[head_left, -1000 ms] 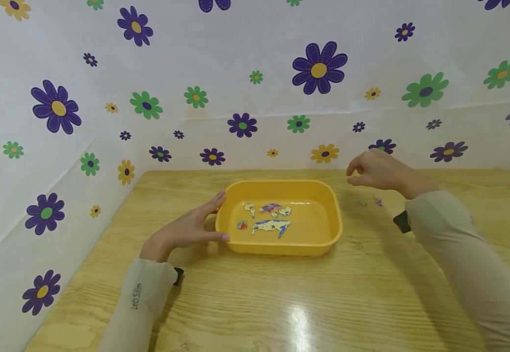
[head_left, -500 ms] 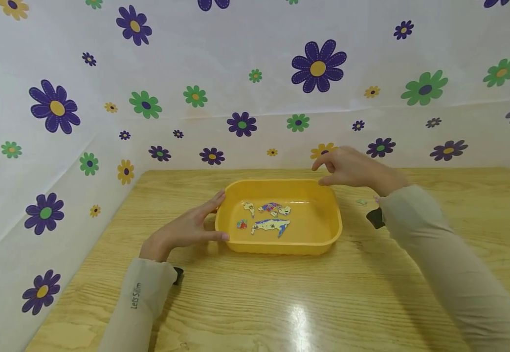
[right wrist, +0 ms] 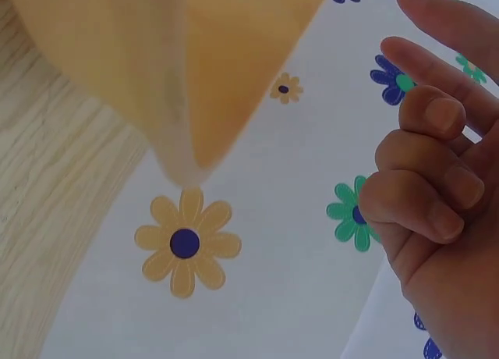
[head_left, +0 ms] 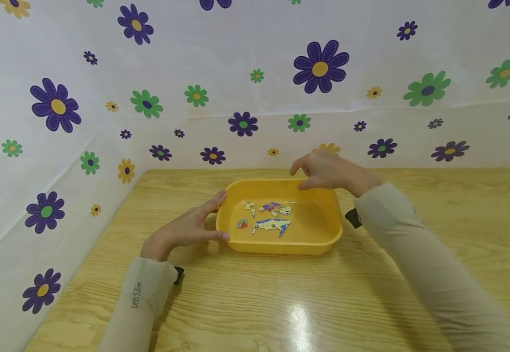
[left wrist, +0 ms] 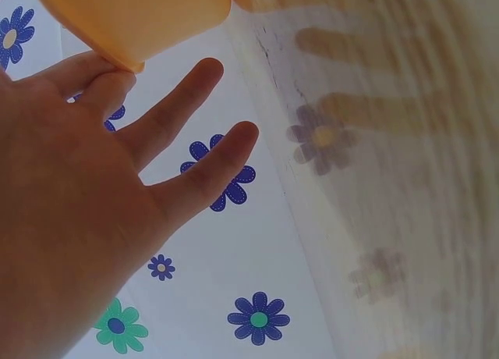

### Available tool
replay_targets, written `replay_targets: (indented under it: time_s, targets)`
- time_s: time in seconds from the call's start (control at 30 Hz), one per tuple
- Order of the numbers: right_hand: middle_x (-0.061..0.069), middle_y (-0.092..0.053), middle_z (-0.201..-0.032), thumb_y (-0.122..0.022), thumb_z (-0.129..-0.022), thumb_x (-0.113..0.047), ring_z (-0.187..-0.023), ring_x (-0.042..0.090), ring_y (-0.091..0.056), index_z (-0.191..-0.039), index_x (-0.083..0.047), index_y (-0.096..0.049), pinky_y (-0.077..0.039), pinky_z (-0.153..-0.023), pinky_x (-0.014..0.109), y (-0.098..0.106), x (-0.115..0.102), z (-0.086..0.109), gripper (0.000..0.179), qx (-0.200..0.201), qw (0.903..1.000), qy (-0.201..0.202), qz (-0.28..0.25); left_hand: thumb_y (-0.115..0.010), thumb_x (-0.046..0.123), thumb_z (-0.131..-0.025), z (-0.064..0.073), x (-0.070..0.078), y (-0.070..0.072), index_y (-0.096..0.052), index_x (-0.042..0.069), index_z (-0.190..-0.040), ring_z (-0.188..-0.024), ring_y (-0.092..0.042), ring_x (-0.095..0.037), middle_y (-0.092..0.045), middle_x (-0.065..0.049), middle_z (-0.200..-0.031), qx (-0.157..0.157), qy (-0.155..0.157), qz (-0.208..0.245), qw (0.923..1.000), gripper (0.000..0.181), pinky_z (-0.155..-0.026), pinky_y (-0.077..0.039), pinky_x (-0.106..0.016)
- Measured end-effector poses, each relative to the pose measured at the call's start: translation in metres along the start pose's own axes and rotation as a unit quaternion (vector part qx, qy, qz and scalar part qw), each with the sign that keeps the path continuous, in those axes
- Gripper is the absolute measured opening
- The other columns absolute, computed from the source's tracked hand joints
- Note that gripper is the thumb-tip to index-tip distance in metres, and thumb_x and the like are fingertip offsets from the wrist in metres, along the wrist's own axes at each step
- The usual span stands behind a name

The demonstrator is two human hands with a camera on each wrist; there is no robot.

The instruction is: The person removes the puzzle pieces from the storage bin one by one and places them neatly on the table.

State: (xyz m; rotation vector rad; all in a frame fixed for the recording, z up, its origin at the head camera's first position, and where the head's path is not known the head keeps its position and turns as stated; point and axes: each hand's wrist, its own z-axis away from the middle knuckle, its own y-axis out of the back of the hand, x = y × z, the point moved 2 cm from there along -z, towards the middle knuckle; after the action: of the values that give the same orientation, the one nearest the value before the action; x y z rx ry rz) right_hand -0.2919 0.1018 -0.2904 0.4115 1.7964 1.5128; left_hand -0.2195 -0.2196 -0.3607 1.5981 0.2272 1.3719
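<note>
A yellow tray (head_left: 281, 248) stands on the wooden table with several flat, printed cut-out pieces lying in its left half. The largest, a long cream and blue piece (head_left: 271, 225), lies nearest its front; a small red and green piece (head_left: 242, 223) is left of it. My left hand (head_left: 184, 230) holds the tray's left end, thumb at the near corner and fingers at the far one. In the left wrist view, two fingers stick out straight beyond the rim. Over the tray's far right corner is my right hand (head_left: 331, 170), thumb and forefinger apart, other fingers curled, nothing between them.
The wooden table (head_left: 246, 303) reaches back to a white flowered sheet (head_left: 171, 63) hanging behind and along the left. Each wrist carries a dark camera, the right one (head_left: 353, 218) close beside the tray's right end.
My right hand has moved left from beyond the tray's right end to over its far right part. Small green and pink bits right of the tray are now behind the right sleeve. Left hand unmoved.
</note>
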Motion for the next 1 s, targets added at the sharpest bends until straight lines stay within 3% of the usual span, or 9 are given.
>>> replay_targets:
  time_s: [0.23,0.63,0.87,1.0]
  targets:
    - [0.005,-0.061,-0.081,-0.077,-0.089,-0.012,-0.076,0.022,-0.051,-0.120,0.002,-0.071,-0.045,-0.068,0.034,-0.007,-0.003,-0.011,0.034,-0.029,0.9995,-0.007,0.008,-0.078,0.052,-0.087,-0.001,0.001,0.000,-0.015,0.009,-0.163,-0.145,-0.035,-0.035,-0.003,-0.005,-0.170,0.001,-0.004,-0.002,1.0000,0.108,-0.118,-0.021,-0.059]
    - [0.007,-0.064,-0.087,-0.078,-0.089,-0.012,-0.078,0.022,-0.052,-0.119,0.002,-0.072,-0.046,-0.069,0.033,-0.014,-0.017,-0.027,0.034,-0.035,0.9991,0.021,-0.011,-0.078,0.050,-0.087,-0.001,0.000,0.000,-0.015,0.009,-0.163,-0.145,-0.035,-0.035,-0.003,-0.003,-0.170,0.000,0.003,0.006,1.0000,0.107,-0.119,-0.020,-0.059]
    - [0.003,-0.055,-0.074,-0.078,-0.086,-0.008,-0.069,0.018,-0.046,-0.119,0.001,-0.072,-0.040,-0.064,0.029,-0.027,-0.020,-0.034,0.035,-0.061,0.9970,0.015,-0.046,-0.078,0.049,-0.087,-0.001,0.001,0.000,-0.015,0.009,-0.163,-0.145,-0.035,-0.035,-0.003,-0.004,-0.170,0.002,-0.001,0.000,1.0000,0.107,-0.118,-0.021,-0.059]
    - [0.003,-0.055,-0.076,-0.078,-0.086,-0.009,-0.070,0.017,-0.046,-0.119,0.000,-0.072,-0.041,-0.066,0.029,-0.037,-0.019,-0.038,0.035,-0.091,0.9948,-0.002,-0.047,-0.079,0.048,-0.087,0.000,0.000,0.000,-0.015,0.009,-0.163,-0.145,-0.034,-0.035,-0.002,-0.004,-0.170,0.002,0.000,0.001,1.0000,0.107,-0.119,-0.021,-0.058]
